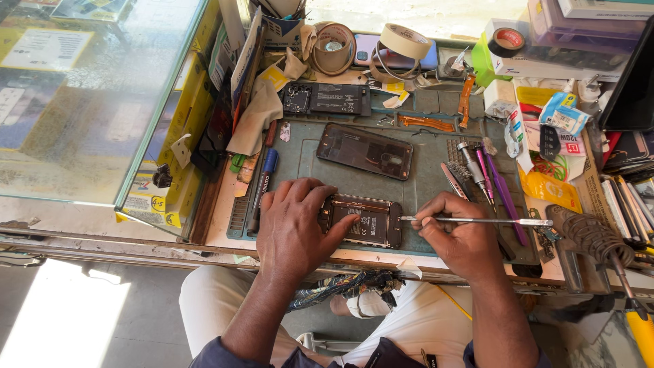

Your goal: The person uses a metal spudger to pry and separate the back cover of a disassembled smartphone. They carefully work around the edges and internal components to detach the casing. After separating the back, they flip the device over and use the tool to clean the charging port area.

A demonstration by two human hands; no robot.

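Cluttered with tape rolls (403,41), loose tools and small parts, the green mat (300,146) of a repair bench carries an opened phone (364,219) near its front edge, with a detached back cover (364,150) lying well apart behind it. From the head view, the left hand (291,228) lies flat across the phone's left end, pinning it down with a fingertip on the battery, while the right hand (462,235) pinches a thin metal tool (477,221) whose tip meets the phone's right edge. This looks like prying or unscrewing work inside the phone, which calls for a steady tip; the cardboard box (283,26) at the back holds upright items too small to tell.
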